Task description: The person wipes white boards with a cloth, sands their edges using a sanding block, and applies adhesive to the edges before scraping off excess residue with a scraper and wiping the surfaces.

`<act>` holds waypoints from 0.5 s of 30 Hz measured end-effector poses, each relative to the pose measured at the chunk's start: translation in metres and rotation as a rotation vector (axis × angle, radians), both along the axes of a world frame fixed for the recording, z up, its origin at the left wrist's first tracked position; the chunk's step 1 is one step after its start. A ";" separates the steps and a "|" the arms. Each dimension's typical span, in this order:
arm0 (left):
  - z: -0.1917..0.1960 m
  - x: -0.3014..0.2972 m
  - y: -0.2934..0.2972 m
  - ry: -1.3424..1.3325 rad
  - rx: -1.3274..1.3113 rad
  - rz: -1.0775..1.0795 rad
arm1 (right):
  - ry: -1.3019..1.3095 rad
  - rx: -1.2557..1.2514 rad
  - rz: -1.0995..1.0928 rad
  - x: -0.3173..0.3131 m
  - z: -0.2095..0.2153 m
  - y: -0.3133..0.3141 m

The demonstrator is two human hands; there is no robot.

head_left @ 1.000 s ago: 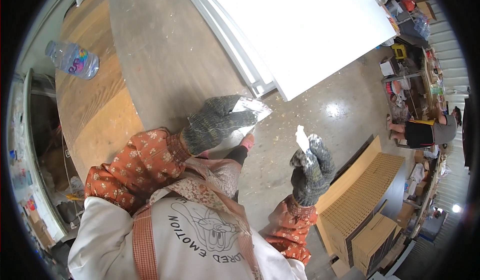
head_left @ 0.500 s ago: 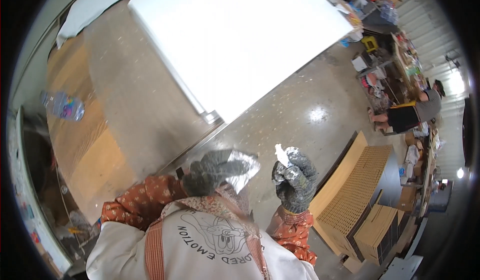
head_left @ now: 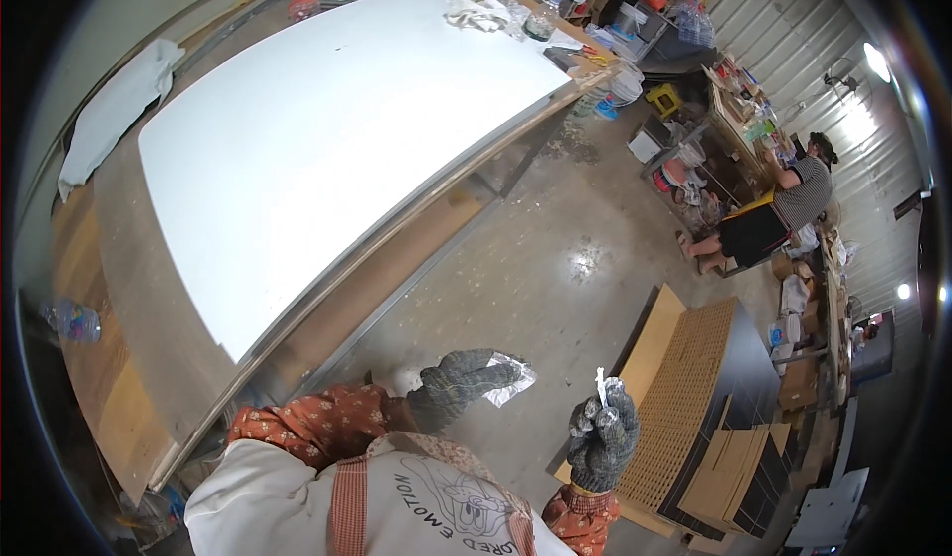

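Note:
My left hand, in a dark grey glove, is closed on a crumpled whitish, shiny sheet that sticks out past the fingertips. My right hand, gloved the same way, has its fingers curled around a thin white strip pointing upward. I cannot make out what the strip is. Both hands are held apart in front of my body, near the workbench's close edge. On the bench lies a large flat white panel.
A plastic bottle lies at the bench's left end. White cloths and clutter sit at its far end. Black-sided boxes and a woven-patterned panel stand on the floor at right. A person stands by a cluttered bench.
The view has shifted, so more of the white panel and bench shows. My hands have moved further apart, the right one lower in view. Each still holds its piece.

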State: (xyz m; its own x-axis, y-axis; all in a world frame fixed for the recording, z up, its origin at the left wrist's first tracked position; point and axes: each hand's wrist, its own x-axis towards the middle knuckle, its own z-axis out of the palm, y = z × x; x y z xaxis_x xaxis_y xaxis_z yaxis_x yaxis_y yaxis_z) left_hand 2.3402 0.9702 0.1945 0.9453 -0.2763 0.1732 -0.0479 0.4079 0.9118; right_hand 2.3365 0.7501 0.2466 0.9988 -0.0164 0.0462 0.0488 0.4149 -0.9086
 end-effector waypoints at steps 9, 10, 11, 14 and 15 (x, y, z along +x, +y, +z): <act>-0.088 0.101 -0.022 0.201 -0.740 0.136 | 0.018 0.084 0.151 0.126 -0.001 0.011; -0.086 0.121 -0.014 0.158 -0.653 0.058 | 0.042 0.092 0.111 0.143 -0.001 0.012; -0.082 0.133 -0.007 0.144 -0.652 0.090 | 0.024 0.119 0.156 0.160 0.003 0.016; -0.023 0.156 0.013 -0.339 0.563 0.478 | 0.019 0.081 0.141 0.211 0.016 0.032; -0.027 0.170 0.017 -0.316 0.582 0.546 | 0.031 0.027 0.136 0.226 0.029 0.045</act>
State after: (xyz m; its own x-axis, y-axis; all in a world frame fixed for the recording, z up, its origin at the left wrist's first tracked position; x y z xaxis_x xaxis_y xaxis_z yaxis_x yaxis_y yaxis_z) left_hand 2.5098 0.9869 0.1675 0.9029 0.0768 0.4228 -0.3885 -0.2747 0.8796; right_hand 2.5622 0.7950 0.2757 0.9928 0.1186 0.0167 -0.0375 0.4400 -0.8972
